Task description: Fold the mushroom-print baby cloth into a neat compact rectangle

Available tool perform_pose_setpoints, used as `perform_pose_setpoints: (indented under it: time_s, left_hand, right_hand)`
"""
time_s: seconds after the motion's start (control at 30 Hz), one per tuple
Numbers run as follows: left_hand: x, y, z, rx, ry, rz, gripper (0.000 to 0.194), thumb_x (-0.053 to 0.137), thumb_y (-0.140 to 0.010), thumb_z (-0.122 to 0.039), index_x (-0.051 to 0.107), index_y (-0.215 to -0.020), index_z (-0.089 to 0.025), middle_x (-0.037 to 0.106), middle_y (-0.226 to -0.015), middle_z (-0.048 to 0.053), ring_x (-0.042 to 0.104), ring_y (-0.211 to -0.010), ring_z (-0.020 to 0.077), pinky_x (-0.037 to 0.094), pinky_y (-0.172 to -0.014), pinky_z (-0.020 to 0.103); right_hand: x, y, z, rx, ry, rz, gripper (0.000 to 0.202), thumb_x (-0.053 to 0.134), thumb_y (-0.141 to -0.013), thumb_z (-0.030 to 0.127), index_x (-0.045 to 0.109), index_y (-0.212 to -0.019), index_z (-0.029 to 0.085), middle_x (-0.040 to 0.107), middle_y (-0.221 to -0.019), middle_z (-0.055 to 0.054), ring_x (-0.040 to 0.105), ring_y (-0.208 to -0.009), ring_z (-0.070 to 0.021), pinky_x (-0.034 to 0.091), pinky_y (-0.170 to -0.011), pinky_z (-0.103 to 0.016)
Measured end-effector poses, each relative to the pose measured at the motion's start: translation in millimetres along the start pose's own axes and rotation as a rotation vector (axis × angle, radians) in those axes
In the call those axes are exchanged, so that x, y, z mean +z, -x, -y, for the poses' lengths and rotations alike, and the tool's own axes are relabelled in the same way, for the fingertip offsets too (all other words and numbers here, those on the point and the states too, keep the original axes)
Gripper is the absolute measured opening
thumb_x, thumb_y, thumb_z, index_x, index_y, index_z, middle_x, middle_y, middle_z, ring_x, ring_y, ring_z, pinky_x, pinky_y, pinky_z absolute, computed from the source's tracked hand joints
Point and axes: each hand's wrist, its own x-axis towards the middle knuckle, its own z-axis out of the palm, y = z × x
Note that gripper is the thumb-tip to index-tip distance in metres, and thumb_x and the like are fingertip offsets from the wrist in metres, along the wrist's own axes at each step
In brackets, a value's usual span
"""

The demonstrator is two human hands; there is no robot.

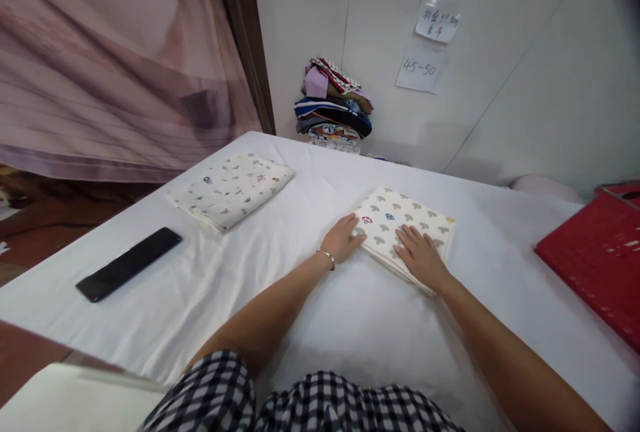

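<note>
The grip is spread and unclamped on both sides: the left hand [341,239] lies at the left corner of a cream-white folded cloth printed with grey mushroom shapes [393,207], thumb apart from the fingers, while the right hand [423,260] rests with fingers fanned on its top, towards the near right edge. The cloth lies on the counter [300,232], which is covered in rumpled white fabric. The step in hand looks like flattening and squaring this bundle, and it is best done with light, even pressure from 2 open hands. Let the left fingers act as a soft stop at the corner while the right palm sweeps outward, so that the top layer does not creep. The near edge shows more than 1 layer, slightly uneven, so it deserves attention; ease the layers level there instead of pressing harder on the middle. Pushing hard could drag the loose covering beneath and raise new creases. Keep the wrist with the silver-coloured bracelet [327,259] raised, as metal could snag the fabric. The second folded cloth, white with small scattered prints [235,185], and the black phone-like slab [130,265] sit well apart, leaving elbow room.
</note>
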Motion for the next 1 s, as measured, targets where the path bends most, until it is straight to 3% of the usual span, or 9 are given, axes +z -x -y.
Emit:
perform_pose_setpoints:
  time_s: [0.17,0.27,0.37,0.47,0.6,0.73,0.87,1.0]
  left_hand:
    - [-17.5,-37.7,-7.2,-0.265,0.085,-0.003,0.044,0.040,-0.086,-0.053,0.060,-0.110,-0.020,0.061,-0.119,0.008,0.060,-0.104,0.0214,0.048,-0.088,0.033]
    - [-20.6,-65.9,-14.5,-0.401,0.063,0.116,0.050,0.047,-0.082,-0.053,0.055,-0.115,-0.017,0.060,-0.119,0.014,0.061,-0.101,0.0266,0.050,-0.079,0.036]
    - [-20.2,-74.4,-20.7,-0.475,0.049,0.255,0.050,0.052,-0.079,-0.046,0.051,-0.119,-0.017,0.061,-0.117,0.016,0.062,-0.097,0.0284,0.050,-0.073,0.036]
    - [-23.6,-52.5,-21.3,-0.469,0.022,0.290,0.057,0.053,-0.078,-0.041,0.041,-0.129,-0.019,0.060,-0.119,0.015,0.059,-0.104,0.0281,0.048,-0.080,0.036]
    - [-38.0,6.5,-17.1,-0.470,0.030,0.299,0.060,0.052,-0.079,-0.043,0.036,-0.132,-0.022,0.061,-0.117,0.011,0.058,-0.105,0.0275,0.043,-0.087,0.035]
    - [-53.0,55.9,-20.7,-0.517,0.075,0.263,0.063,0.052,-0.077,-0.045,0.034,-0.133,-0.022,0.063,-0.109,0.009,0.059,-0.100,0.0274,0.044,-0.084,0.034]
    - [-62.6,85.5,-28.1,-0.551,0.140,0.250,0.069,0.054,-0.075,-0.039,0.031,-0.136,-0.017,0.063,-0.107,0.010,0.060,-0.098,0.0258,0.043,-0.082,0.033]
    - [-74.3,97.9,-30.2,-0.546,0.151,0.294,0.076,0.058,-0.072,-0.042,0.028,-0.137,-0.016,0.065,-0.101,0.008,0.061,-0.092,0.0248,0.044,-0.078,0.032]
  right_hand:
    - [-3.4,-2.0,-0.4,0.004,0.036,0.020,0.052,0.027,-0.093,0.048,0.040,-0.137,0.024,0.032,-0.146,-0.007,0.023,-0.136,-0.0266,0.020,-0.108,-0.054]
    - [-5.4,-3.8,1.9,0.005,0.038,0.027,0.052,0.026,-0.093,0.049,0.039,-0.138,0.024,0.031,-0.147,-0.007,0.023,-0.136,-0.0268,0.020,-0.108,-0.055]
    - [-9.7,-1.7,5.3,0.017,0.038,0.067,0.054,0.024,-0.094,0.049,0.037,-0.139,0.023,0.027,-0.148,-0.006,0.020,-0.137,-0.0259,0.018,-0.109,-0.054]
    - [-17.1,8.5,12.3,-0.006,0.038,0.141,0.057,0.022,-0.093,0.052,0.035,-0.140,0.021,0.023,-0.150,-0.006,0.016,-0.139,-0.0240,0.015,-0.111,-0.051]
    - [-25.1,26.5,25.5,-0.158,-0.006,0.227,0.057,0.024,-0.093,0.053,0.029,-0.143,0.026,0.019,-0.151,-0.002,0.013,-0.139,-0.0220,0.011,-0.113,-0.047]
    - [-28.7,31.5,36.1,-0.264,-0.076,0.288,0.056,0.029,-0.092,0.054,0.030,-0.142,0.028,0.019,-0.151,0.000,0.013,-0.139,-0.0225,0.010,-0.114,-0.047]
    - [-30.9,31.7,42.9,-0.345,-0.153,0.330,0.057,0.035,-0.091,0.054,0.031,-0.142,0.030,0.022,-0.150,-0.001,0.015,-0.139,-0.0238,0.009,-0.114,-0.048]
    - [-33.4,35.7,48.3,-0.391,-0.229,0.359,0.057,0.038,-0.090,0.053,0.032,-0.141,0.030,0.022,-0.150,-0.001,0.015,-0.139,-0.0248,0.007,-0.113,-0.050]
